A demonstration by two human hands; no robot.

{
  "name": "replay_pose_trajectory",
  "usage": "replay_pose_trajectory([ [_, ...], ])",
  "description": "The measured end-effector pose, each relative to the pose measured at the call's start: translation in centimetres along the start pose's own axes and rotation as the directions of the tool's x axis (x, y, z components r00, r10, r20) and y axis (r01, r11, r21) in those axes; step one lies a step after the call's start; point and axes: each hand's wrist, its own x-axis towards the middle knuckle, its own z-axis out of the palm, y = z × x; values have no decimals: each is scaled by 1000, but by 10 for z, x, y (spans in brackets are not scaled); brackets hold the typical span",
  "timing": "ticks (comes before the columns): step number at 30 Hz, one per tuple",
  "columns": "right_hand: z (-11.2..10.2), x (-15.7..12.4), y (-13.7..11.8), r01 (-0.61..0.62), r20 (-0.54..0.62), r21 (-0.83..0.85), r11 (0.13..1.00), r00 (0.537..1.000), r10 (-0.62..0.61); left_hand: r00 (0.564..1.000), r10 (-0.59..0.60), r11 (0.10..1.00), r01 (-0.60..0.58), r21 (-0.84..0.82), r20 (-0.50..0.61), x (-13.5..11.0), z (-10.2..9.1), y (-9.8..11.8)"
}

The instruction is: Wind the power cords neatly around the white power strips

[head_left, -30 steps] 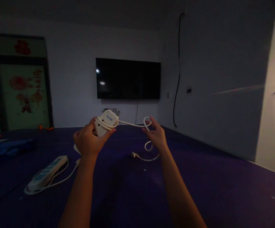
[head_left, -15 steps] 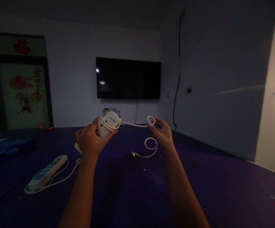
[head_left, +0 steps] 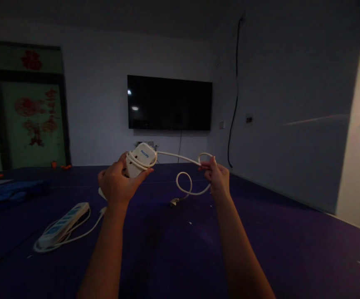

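My left hand [head_left: 117, 178] grips a white power strip [head_left: 144, 153] marked PHILIPS, raised above the purple surface. Turns of its white cord [head_left: 176, 155] wrap around the strip's body near the lettered end. From there the cord runs fairly straight to my right hand [head_left: 217, 176], which pinches it between thumb and fingers. A small loop stands up at those fingers. Below, the free end curls through a larger loop and ends in a plug [head_left: 174, 202] hanging left of the right hand. The palm and fingers hide part of the strip's near end.
A second power strip [head_left: 63, 226], with blue socket faces and its cord looped around it, lies at left on the purple surface [head_left: 180, 257]. Blue cloth [head_left: 14, 193] with a bright green item is farther left. A television [head_left: 170, 104] hangs on the far wall.
My right hand has shifted slightly right, pulling the cord straighter from the strip. The hanging loop has swung left and widened. My left hand stays nearly in place.
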Motion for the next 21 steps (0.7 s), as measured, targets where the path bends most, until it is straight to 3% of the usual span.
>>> replay_pose_trajectory([
  [6, -8, 8, 1, -138, 14, 167, 976, 990, 138, 993, -111, 990, 107, -94, -42, 2, 1, -5],
  [10, -28, 14, -1, -266, 210, 187, 946, 951, 226, 970, -232, 958, 214, -189, -78, 5, -4, -10],
  [13, -45, 15, 4, -313, 344, 70, 947, 899, 272, 950, -274, 941, 234, -244, -149, 8, -13, -12],
  [16, -55, 14, 19, -294, 394, -146, 945, 859, 328, 937, -263, 924, 176, -338, -232, 12, -23, -12],
  [21, -50, 6, 61, -345, 404, -456, 820, 741, 537, 930, -253, 933, 162, -321, -265, 14, -30, -9],
])
